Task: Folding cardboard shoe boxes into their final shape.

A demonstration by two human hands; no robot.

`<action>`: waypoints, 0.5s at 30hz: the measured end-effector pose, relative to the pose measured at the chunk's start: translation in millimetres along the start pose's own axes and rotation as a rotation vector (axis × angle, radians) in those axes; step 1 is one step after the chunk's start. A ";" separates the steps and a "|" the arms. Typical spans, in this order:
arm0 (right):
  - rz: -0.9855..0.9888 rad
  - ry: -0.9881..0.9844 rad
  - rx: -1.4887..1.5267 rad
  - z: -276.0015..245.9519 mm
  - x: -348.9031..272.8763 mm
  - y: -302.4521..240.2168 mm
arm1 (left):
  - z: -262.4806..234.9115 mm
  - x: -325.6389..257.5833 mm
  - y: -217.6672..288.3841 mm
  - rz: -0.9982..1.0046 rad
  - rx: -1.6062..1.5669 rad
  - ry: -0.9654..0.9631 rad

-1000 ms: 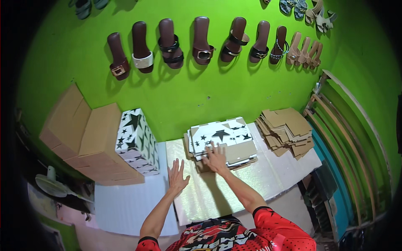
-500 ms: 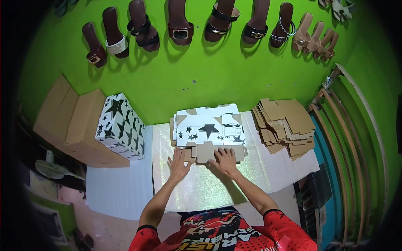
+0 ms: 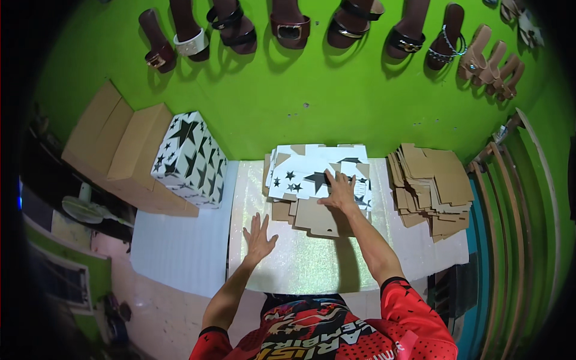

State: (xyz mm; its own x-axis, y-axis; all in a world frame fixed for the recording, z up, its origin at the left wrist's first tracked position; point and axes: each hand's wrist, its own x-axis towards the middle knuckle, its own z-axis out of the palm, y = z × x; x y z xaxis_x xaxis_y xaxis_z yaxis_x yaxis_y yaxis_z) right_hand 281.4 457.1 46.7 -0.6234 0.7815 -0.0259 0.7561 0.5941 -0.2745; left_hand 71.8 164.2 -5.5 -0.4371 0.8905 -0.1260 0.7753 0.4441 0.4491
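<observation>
Flat white cardboard box blanks printed with black stars (image 3: 304,170) lie stacked at the middle of the table, against the green wall. My right hand (image 3: 342,193) rests on the right part of the top blank, fingers spread. Partly beneath that blank, plain brown cardboard flaps (image 3: 321,217) stick out toward me. Left of those flaps, my left hand (image 3: 259,241) is over the shiny table cover (image 3: 312,264), its fingers apart and holding nothing.
Folded star-printed boxes (image 3: 191,159) stand at the left beside a large open brown carton (image 3: 135,153). To the right lies a pile of flat brown cardboard blanks (image 3: 435,186). A wooden rack (image 3: 507,240) stands beyond it. Sandals (image 3: 291,27) hang on the wall.
My right hand has moved from the brown flaps up onto the white star-printed blank. My left hand has drawn back from the flaps toward me. The whole view has shifted.
</observation>
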 end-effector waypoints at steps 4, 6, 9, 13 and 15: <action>-0.036 0.043 0.006 -1.5 -16.4 -17.3 | 0.8 -17.0 -30.9 -0.115 -0.010 0.001; -0.055 0.067 0.066 -0.4 -29.5 -27.6 | 1.3 -18.9 -44.9 -0.175 -0.066 0.030; -0.121 0.124 0.159 6.8 -58.3 -47.8 | -1.9 -19.1 -64.6 -0.248 -0.170 0.092; -0.237 0.193 0.256 12.8 -99.4 -73.8 | -14.1 -14.4 -88.9 -0.368 -0.537 0.161; -0.316 0.219 0.317 13.0 -117.3 -101.7 | -22.2 -19.7 -127.1 -0.443 -0.854 0.169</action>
State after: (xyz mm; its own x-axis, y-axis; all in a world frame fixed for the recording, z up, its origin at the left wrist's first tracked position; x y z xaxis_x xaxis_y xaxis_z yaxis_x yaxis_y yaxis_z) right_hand 274.9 302.5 65.1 -0.7300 0.6148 0.2986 0.4184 0.7474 -0.5161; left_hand -28.3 88.0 -40.5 -0.7204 0.6048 -0.3394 -0.0372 0.4550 0.8897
